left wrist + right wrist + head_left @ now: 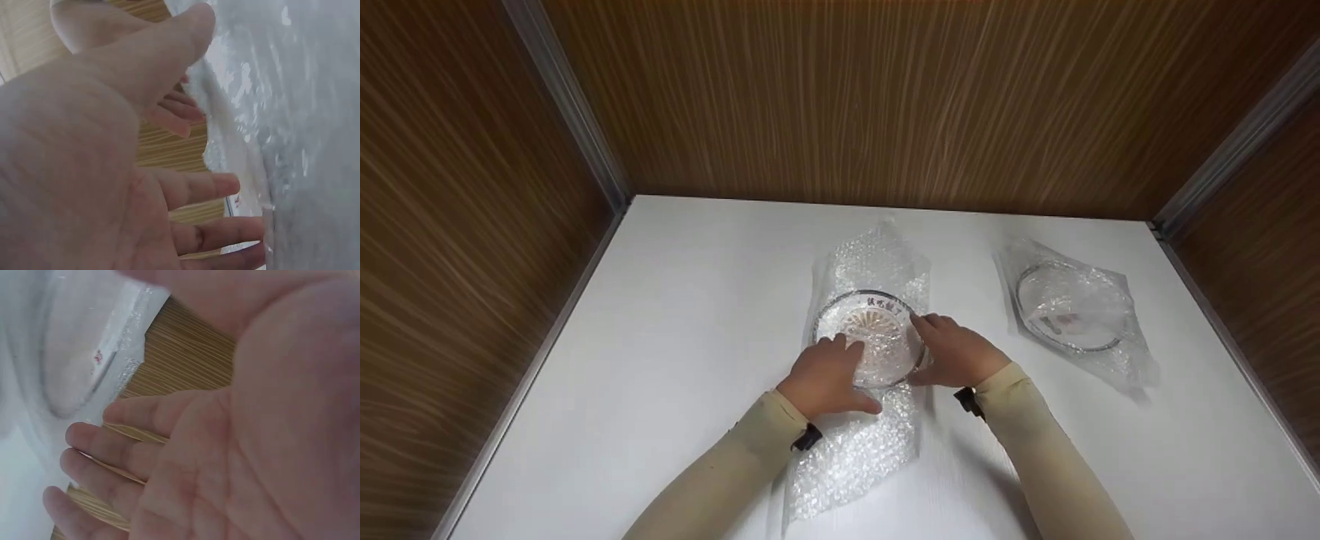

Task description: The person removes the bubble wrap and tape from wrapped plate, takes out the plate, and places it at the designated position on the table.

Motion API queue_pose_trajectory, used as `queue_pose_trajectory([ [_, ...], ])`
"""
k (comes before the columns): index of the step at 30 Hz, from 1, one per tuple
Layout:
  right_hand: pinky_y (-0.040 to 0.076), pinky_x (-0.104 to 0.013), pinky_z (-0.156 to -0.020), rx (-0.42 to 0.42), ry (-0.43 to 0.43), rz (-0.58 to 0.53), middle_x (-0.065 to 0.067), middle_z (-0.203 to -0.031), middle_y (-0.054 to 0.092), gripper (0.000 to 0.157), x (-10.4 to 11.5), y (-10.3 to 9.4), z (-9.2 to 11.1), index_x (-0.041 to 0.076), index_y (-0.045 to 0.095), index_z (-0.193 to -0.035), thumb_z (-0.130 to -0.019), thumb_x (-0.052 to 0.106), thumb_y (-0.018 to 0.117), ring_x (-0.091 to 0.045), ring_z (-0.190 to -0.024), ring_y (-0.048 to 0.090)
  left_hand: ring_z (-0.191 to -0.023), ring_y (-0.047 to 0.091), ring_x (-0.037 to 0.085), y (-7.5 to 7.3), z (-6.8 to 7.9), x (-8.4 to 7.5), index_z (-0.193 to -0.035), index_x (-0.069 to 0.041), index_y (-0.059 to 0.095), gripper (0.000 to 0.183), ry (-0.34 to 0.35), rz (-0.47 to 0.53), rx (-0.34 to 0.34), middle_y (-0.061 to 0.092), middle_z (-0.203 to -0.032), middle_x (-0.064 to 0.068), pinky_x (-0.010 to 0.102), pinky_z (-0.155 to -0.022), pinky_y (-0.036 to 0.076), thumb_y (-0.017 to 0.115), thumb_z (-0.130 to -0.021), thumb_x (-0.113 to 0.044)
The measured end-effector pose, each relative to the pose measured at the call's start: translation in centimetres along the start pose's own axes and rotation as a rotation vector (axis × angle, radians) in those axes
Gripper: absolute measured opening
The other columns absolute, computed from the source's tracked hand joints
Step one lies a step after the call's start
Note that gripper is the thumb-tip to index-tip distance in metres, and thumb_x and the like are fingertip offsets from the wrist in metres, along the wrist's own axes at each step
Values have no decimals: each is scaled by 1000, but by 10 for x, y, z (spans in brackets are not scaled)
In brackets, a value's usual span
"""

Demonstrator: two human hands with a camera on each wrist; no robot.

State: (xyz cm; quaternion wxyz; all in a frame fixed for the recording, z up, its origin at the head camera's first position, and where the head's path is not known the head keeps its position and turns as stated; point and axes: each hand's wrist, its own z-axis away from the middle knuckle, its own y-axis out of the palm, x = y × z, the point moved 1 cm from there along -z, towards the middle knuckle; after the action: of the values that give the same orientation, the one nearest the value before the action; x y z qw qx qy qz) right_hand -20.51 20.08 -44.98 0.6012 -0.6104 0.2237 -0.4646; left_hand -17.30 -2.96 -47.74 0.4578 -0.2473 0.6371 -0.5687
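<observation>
Your left hand [823, 379] and right hand [960, 352], fingers extended and unclenched, frame a plate [881, 337] midway along the bubble wrap [851, 469], probably stiff, breakable and slick, best held by opposite sides of its rim [870, 291].

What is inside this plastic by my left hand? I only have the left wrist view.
Observer: The head view shows a round dish with a gold-orange radiating pattern, inside bubble wrap.
Operator: Is there another one out?
Observer: Yes, a second wrapped dish lies to the right, apart from the first.
Operator: Where on the first one is my right hand?
Observer: The right hand is at its right edge.
</observation>
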Motion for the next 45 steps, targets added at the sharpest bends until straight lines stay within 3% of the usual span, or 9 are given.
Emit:
queue_pose_trajectory([
  [6, 36, -59, -116, 43, -37, -3, -30, -154, 44, 92, 2, 9, -1, -10, 41, -151, -81, 27, 86, -50, -143, 40, -97, 63, 34, 2, 1, -5, -122, -2, 66, 68, 12, -53, -51, 65, -114, 18, 46, -80, 56, 87, -74, -46],
  [9, 39, -58, -115, 50, -63, -5, -29, -151, 47, 86, 4, 14, -1, -9, 46, -149, -80, 25, 85, -49, -141, 43, -98, 64, 33, 5, 2, -8, -121, -2, 67, 75, 8, -78, -38, 65, -112, 17, 45, -82, 56, 84, -75, -59],
  [13, 51, -53, -100, -2, -132, 26, -21, -128, 64, 66, 6, 20, -3, -4, 62, -131, -76, 23, 88, -42, -121, 59, -104, 63, 34, 10, 5, -14, -125, -2, 65, 94, -24, -122, -23, 64, -115, 18, 48, -91, 53, 78, -70, -77],
  [19, 56, -47, -83, -39, -225, 46, -12, -108, 62, 59, 8, 21, -4, -1, 64, -126, -78, 23, 88, -30, -95, 62, -99, 62, 33, 11, 9, -17, -123, -3, 63, 76, -62, -138, -62, 61, -111, 17, 51, -89, 51, 83, -73, -56],
  [28, 51, -54, -101, 41, -129, -2, -25, -133, 59, 73, 12, 12, -2, -5, 52, -144, -86, 25, 83, -41, -118, 62, -105, 68, 33, -13, 8, -3, -123, -4, 70, 46, -30, 61, 51, 71, -116, 14, 46, -89, 55, 60, -93, -38],
  [32, 47, -55, -107, 62, -64, -27, -31, -141, 56, 86, 15, 10, -3, -8, 38, -153, -88, 28, 82, -45, -129, 57, -94, 71, 29, -29, 11, 2, -109, -7, 77, 30, 15, 113, -49, 75, -103, 9, 46, -80, 57, 56, -94, -24],
  [37, 54, -52, -95, 26, -14, -69, -21, -119, 70, 96, 16, 5, -3, -7, 23, -159, -90, 28, 79, -30, -100, 70, -59, 53, 16, -45, 15, 10, -79, -10, 65, 9, 28, 143, -179, 58, -67, -3, 37, -54, 46, 58, -85, -9],
  [40, 51, -55, -100, 9, 10, -52, -24, -125, 68, 85, 19, 3, 1, -7, 32, -156, -93, 29, 75, -36, -110, 68, -55, 40, 14, -54, 20, 16, -77, -11, 58, 9, -8, 136, -201, 47, -61, -5, 34, -52, 39, 59, -85, -10],
  [45, 52, -56, -98, -73, -156, 11, -21, -129, 66, 51, 26, 6, 2, -1, 61, -137, -94, 25, 73, -41, -116, 64, -67, 60, 21, -67, 25, 20, -102, -7, 70, 28, -91, 137, -190, 69, -75, 3, 43, -66, 52, 69, -97, -35],
])
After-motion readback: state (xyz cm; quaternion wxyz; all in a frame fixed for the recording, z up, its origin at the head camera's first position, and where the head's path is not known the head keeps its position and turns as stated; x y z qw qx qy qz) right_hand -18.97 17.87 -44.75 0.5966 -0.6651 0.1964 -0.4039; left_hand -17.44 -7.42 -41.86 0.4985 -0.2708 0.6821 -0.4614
